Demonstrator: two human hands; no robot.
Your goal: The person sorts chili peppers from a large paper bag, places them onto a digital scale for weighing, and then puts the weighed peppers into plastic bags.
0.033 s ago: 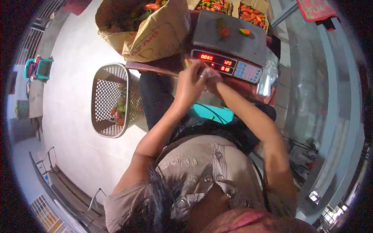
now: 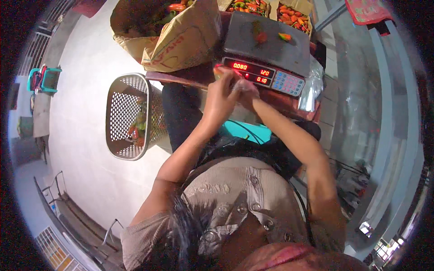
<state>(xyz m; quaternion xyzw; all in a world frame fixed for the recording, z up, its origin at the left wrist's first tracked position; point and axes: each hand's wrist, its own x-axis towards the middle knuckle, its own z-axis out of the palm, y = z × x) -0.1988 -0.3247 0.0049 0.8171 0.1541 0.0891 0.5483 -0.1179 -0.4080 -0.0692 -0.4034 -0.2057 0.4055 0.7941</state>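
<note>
In front of the scale [image 2: 271, 38], my left hand [image 2: 220, 99] and my right hand [image 2: 249, 92] meet, fingers closed. They pinch a small clear plastic bag [image 2: 244, 86], its crumpled film showing around my right fingers. Something red and orange, seemingly a chili pepper [image 2: 218, 71], shows just beyond my left fingertips; the fingers hide most of it. On the dark scale plate lies one orange chili pepper piece [image 2: 285, 37] with a green end. The scale's red display is lit, partly behind my fingers.
Left of the scale stands a large open brown paper sack [image 2: 181, 49] holding peppers. Boxes of red and orange chili peppers [image 2: 293, 18] sit behind it. A perforated beige basket [image 2: 110, 122] is on the floor at left. Clear plastic bags [image 2: 312, 90] lie right of the keypad.
My hands have shifted very slightly, and a little more red shows beyond my left fingertips. The rest looks the same.
</note>
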